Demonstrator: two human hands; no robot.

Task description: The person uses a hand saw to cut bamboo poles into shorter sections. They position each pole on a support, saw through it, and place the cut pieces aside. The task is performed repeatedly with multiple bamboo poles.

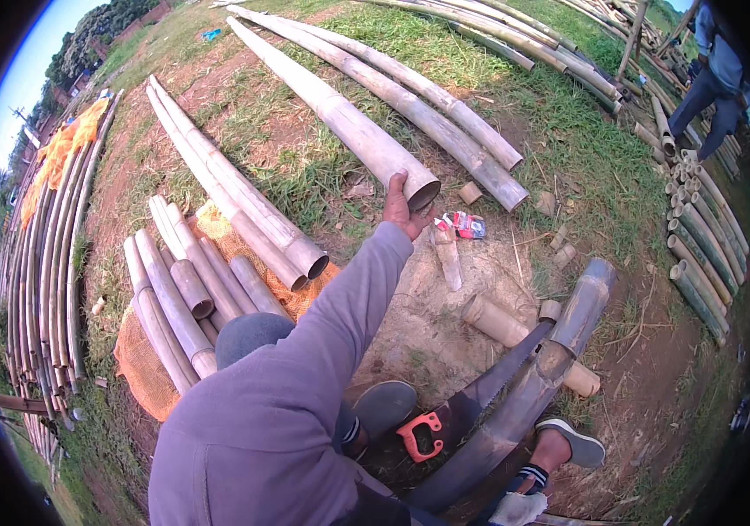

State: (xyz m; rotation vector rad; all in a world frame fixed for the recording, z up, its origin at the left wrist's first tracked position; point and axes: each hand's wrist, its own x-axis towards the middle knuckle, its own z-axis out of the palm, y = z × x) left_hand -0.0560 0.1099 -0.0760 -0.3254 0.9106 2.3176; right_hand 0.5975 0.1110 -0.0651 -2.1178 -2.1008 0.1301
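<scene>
My left hand (406, 209) is closed around the near end of a thick pale bamboo pole (353, 131), its thumb on top and most fingers hidden below. The pole's hollow end faces me, and its length runs away to the far left. My right hand is out of view. Between my shoes, a hand saw with an orange handle (420, 437) leans along a dark, thick bamboo piece (515, 412), its blade crossing behind the piece's upper part. That piece has a cut notch (555, 359) near its far end.
Cut bamboo lengths (173, 289) lie on orange sacking (142, 355) at left. Two long poles (226, 197) lie beyond them. Short offcuts (493, 320) and a red and blue packet (463, 224) lie ahead. Bamboo stacks (700, 254) and another person (715, 79) are at right.
</scene>
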